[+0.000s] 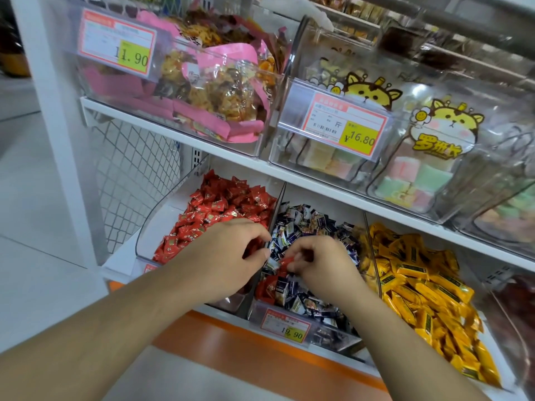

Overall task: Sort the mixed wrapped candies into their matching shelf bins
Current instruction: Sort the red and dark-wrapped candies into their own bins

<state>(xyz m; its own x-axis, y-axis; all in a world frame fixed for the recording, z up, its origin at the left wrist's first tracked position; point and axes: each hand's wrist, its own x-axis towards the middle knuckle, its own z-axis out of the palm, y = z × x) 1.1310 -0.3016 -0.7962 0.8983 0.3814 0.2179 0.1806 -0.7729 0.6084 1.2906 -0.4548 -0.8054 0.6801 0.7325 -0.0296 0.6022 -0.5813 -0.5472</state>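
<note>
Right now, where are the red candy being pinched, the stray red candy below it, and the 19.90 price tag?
pinched red candy (288, 261), head view, wrapper middle.
stray red candy (267, 288), head view, wrapper face.
19.90 price tag (286, 325), head view, label centre.

Place: a shop — the bulk sweets aisle.
Shelving: white tiered shelf (220, 153) with clear plastic bins (162, 224).
Price tags: printed labels reading 11.90 (117, 43), 16.80 (346, 124) and 19.90 (285, 325).
Stock: loose wrapped candies — red (220, 206), dark blue (307, 224), yellow (417, 270) — and bagged snacks (220, 88) above.
</note>
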